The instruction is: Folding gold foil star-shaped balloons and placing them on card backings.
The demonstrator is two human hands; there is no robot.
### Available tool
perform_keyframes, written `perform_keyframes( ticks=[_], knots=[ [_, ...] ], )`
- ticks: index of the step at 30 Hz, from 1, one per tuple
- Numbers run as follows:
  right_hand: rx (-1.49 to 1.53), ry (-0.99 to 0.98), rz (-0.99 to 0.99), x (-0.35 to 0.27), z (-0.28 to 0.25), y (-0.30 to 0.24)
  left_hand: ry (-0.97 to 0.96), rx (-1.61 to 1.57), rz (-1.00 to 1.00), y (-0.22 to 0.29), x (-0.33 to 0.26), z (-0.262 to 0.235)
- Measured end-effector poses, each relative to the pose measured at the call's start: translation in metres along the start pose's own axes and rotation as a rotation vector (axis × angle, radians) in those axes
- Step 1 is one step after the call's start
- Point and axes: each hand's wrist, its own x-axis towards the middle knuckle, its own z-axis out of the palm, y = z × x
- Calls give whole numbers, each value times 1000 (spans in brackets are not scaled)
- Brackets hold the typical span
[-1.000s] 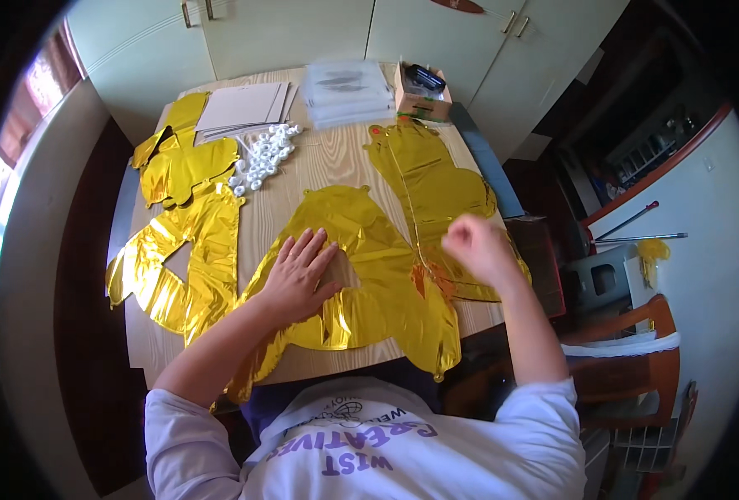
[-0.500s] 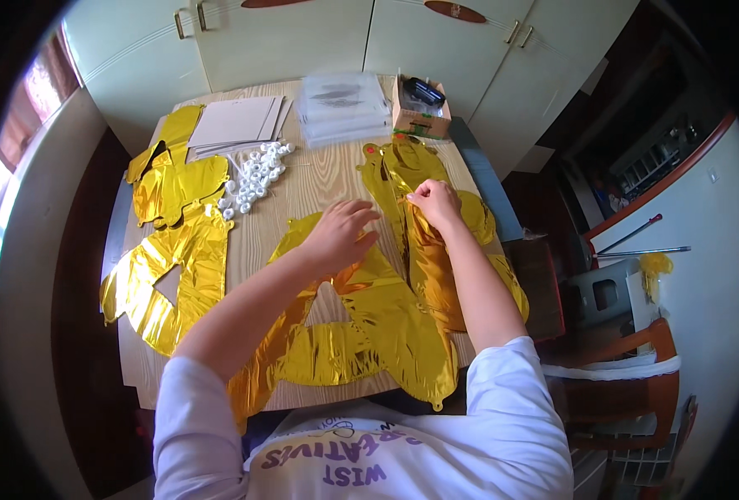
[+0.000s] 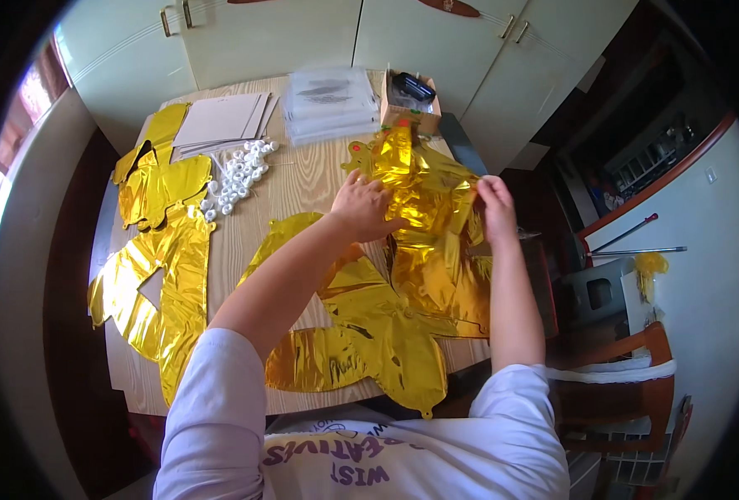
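Gold foil balloons, uninflated, lie flat on the wooden table. At the right, my right hand is closed in a pinch on the edge of one gold foil balloon, lifting that side so the sheet shows creases. My left hand rests at the same balloon's left edge, fingers spread and thumb apart. Under my left forearm lies another gold foil balloon, its lower part near the table's front edge. More gold foil balloons are spread along the left side.
White ribbon rolls are heaped left of centre. Behind them sit grey cards and a stack of clear plastic bags. A small cardboard box holds a black object at the back right. Cabinets stand behind the table.
My right hand has moved to the right, pulling the balloon's edge out so it spreads wider. My left hand has shifted right and up to the balloon's left edge.
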Motion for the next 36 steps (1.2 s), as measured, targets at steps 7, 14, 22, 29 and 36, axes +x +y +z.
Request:
perform_keyframes(
  ticks=[7,14,22,29,36],
  knots=[
    [143,-103,67,-24,-19,-5,59,-155,-255,51,31,-17],
    [14,-183,66,-14,15,12,577,-704,-70,53,63,35],
    [121,-168,9,0,-2,-14,174,-133,-124,37,58,60],
    [229,178,-75,-39,-111,-103,117,-128,-156,40,60,54],
    [256,555,-221,-93,-140,-179,76,-187,-158,35,63,46]
  ],
)
